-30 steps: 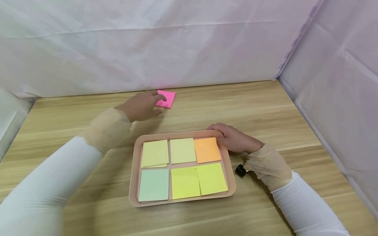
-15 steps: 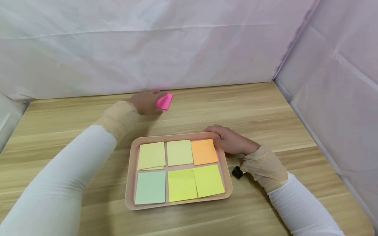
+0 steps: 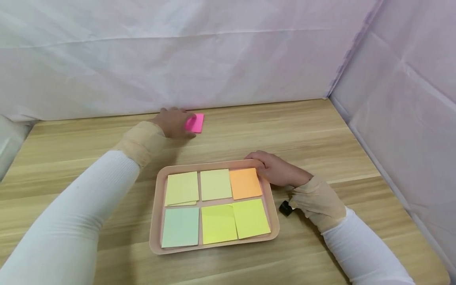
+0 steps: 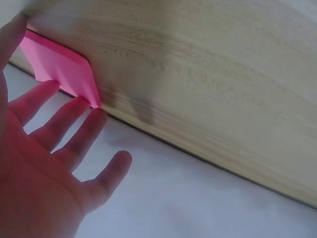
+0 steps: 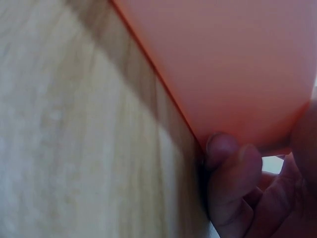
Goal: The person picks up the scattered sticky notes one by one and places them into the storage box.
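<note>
At the back of the table, my left hand holds a pink sticky note pad across its edges. In the left wrist view the fingertips meet one edge of the pad and the thumb meets the opposite one. My right hand grips the far right corner of a pink tray, its fingers curled around the wall. Flat inside the tray lie pale yellow notes, an orange pad, a mint green pad and bright yellow notes, in two rows.
A white cloth backdrop rises behind the wooden table, and another cloth wall stands on the right. Beneath the right wrist a small black piece shows beside the tray.
My left hand has closed in on the pink pad, which has shifted slightly to the left. The right hand keeps its grip on the tray; the whole view has moved a little.
</note>
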`<state>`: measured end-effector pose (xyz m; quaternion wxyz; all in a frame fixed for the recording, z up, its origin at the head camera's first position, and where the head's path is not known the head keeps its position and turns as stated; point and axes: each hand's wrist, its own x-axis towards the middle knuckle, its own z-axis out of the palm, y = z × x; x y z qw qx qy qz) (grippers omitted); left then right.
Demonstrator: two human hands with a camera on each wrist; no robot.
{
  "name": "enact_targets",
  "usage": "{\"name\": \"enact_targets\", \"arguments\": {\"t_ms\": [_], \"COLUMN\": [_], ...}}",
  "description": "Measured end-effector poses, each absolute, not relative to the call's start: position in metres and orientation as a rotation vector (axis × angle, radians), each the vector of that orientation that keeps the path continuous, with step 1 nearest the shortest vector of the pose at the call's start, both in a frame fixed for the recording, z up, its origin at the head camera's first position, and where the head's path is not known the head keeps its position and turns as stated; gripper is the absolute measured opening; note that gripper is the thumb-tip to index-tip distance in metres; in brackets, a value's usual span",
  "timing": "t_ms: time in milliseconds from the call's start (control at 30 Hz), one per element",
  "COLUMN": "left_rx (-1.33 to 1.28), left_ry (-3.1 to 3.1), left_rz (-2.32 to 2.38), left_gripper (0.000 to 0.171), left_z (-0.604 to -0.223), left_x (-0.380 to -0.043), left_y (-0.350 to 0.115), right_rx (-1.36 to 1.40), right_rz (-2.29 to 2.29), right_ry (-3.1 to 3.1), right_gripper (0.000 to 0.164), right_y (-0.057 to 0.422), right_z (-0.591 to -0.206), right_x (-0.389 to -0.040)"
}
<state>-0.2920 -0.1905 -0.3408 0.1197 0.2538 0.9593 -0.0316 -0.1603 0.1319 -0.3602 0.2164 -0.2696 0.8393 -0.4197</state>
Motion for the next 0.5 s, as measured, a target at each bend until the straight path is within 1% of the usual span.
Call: {"name": "enact_targets", "arguments": {"t_ms": [133,333,400,500], "left_rx": [0.752,0.794,0.817,0.891], "left_ry": [2.826,2.851,2.855,2.863], "left_rz": [-0.104,-0.116,-0.113,-0.126], "left_gripper": [0.06,0.051,0.047,0.036], "left_z": [-0.3375,-0.3414,-0.3425,-0.342], "left_x": [-0.2911,-0.2875,-0.2866,-0.2846], "left_y": [-0.1917,-0.1983,-0.1995,-0.1993], "right_rx": [-0.754,-0.779,-0.778,-0.781], "right_rz": [-1.14,-1.132,-1.135,-1.134], "right_ry": [2.334,2.312,2.309,2.306], "right_gripper": [0.032,0.033,0.034,0.034], "right_y": [0.1302,0.1278,0.1276,0.128], "right_z": [-0.3522,-0.3539,-0.3538,-0.3529], "right_x": [-0.1578,-0.1587,-0.1591,-0.1594]}}
